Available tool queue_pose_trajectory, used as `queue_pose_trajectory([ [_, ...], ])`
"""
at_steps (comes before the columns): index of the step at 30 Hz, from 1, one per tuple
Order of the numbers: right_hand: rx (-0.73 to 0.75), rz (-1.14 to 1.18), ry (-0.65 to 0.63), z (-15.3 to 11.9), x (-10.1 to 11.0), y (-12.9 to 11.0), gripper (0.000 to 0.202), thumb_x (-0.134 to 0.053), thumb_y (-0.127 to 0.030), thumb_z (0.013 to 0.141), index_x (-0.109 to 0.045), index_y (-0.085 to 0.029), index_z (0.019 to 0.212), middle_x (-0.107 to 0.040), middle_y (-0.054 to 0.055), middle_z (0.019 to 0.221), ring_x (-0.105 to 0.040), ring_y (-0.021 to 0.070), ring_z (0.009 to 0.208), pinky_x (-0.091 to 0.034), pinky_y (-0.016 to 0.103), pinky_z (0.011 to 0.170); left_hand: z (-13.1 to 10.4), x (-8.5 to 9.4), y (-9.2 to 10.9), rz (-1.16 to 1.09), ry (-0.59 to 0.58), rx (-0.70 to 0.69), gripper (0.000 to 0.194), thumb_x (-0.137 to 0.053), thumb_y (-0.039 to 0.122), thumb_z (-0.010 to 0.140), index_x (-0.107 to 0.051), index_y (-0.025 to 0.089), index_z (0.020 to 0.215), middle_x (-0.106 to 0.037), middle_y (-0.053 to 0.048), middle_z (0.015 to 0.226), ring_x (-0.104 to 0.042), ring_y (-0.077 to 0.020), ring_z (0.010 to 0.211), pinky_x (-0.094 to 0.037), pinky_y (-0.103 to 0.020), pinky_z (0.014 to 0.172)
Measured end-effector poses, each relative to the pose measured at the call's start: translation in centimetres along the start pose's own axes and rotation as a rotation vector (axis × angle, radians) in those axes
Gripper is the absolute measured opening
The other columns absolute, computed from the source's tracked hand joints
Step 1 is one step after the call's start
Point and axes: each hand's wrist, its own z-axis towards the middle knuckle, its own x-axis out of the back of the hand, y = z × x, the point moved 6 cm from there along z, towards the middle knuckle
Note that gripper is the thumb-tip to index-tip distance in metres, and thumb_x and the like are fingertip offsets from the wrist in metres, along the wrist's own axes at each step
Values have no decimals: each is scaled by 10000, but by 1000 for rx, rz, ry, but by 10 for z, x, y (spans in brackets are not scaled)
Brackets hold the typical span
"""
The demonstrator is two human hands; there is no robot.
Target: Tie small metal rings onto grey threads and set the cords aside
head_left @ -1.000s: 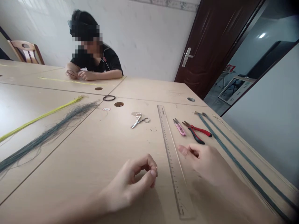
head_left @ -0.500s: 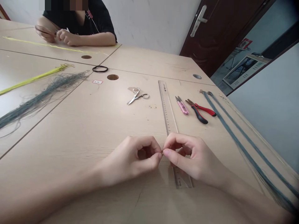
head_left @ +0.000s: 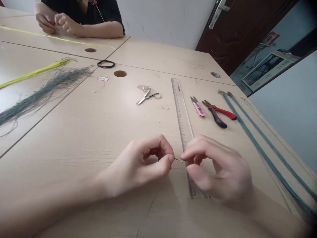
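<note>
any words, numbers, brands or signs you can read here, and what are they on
None can be read for sure.
Small red-edged label: writing too blurred.
Clear ruler: scale numbers and a dark mark near its far end, too small.
Red-and-white item beyond the doorway: too blurred to tell if it has text.

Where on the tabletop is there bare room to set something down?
The broadest bare patch lies between the grey-blue threads, the scissors and the left hand. Another spans the far panel, between the co-worker's arm and the door. The right is crowded: ruler, pink snips, pliers and teal cords lie close, the right hand over the ruler's near part.
</note>
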Motion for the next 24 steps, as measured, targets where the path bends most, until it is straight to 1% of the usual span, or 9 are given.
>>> queue_pose_trajectory([
  [2, -248, 201, -86, 0, -6, 10, 189, -459, -292, 877, -537, -199, 731, -489, -27, 616, -461, 81, 535, -385, 197, 473, -3, -1, 0, 22, -5, -37, 108, -503, 114, 806, -507, 166, 711, -480, 55, 608, -406, -52, 549, -331, -139, 476],
  [3, -346, 271, -139, -2, -10, 13, 232, -434, -314, 890, -530, -200, 712, -466, -34, 592, -434, 76, 507, -367, 193, 448, -4, -1, 0, 34, -8, -52, 110, -507, 104, 805, -508, 169, 717, -483, 57, 615, -404, -48, 548, -329, -131, 472],
  [4, -417, 322, -178, -3, -14, 14, 250, -432, -328, 892, -524, -200, 698, -451, -38, 581, -409, 71, 488, -348, 190, 428, -5, -1, 0, 46, -9, -67, 112, -510, 96, 805, -508, 172, 723, -487, 59, 619, -401, -45, 546, -326, -124, 467],
  [6, -481, 387, -202, -6, -18, 15, 222, -478, -324, 873, -522, -201, 693, -452, -43, 587, -394, 65, 485, -330, 183, 416, -7, -1, 1, 76, -3, -91, 111, -516, 96, 812, -509, 177, 736, -501, 61, 635, -408, -40, 551, -332, -116, 472],
  [9, -517, 439, -193, -8, -20, 16, 167, -516, -286, 852, -539, -205, 707, -470, -46, 599, -414, 59, 498, -343, 171, 428, -7, 0, 1, 129, 11, -127, 114, -521, 102, 823, -502, 182, 744, -516, 65, 650, -427, -31, 561, -341, -108, 484],
  [15, -540, 480, -222, -10, -24, 18, 134, -537, -313, 849, -567, -216, 761, -481, -52, 583, -415, 51, 472, -334, 157, 397, -9, 0, 3, 206, 20, -181, 112, -525, 95, 825, -506, 197, 786, -556, 65, 695, -497, -34, 622, -394, -113, 551],
  [18, -525, 483, -185, -10, -22, 18, 123, -553, -294, 846, -568, -216, 752, -483, -56, 601, -421, 41, 486, -345, 139, 415, -10, -1, 4, 210, 3, -185, 115, -518, 88, 826, -513, 198, 797, -568, 59, 712, -513, -42, 636, -412, -125, 566],
  [21, -501, 496, -127, -8, -17, 15, 130, -546, -286, 852, -567, -216, 745, -468, -59, 597, -413, 36, 485, -352, 134, 431, -10, 0, 5, 210, 20, -210, 124, -520, 73, 820, -517, 196, 802, -563, 56, 709, -516, -46, 637, -418, -133, 572],
  [24, -566, 542, -185, -9, -20, 15, 148, -515, -310, 869, -581, -213, 778, -481, -49, 614, -422, 40, 488, -347, 138, 424, -9, 2, 6, 230, 68, -230, 131, -524, 63, 811, -522, 193, 798, -563, 54, 694, -515, -49, 626, -421, -140, 575],
])
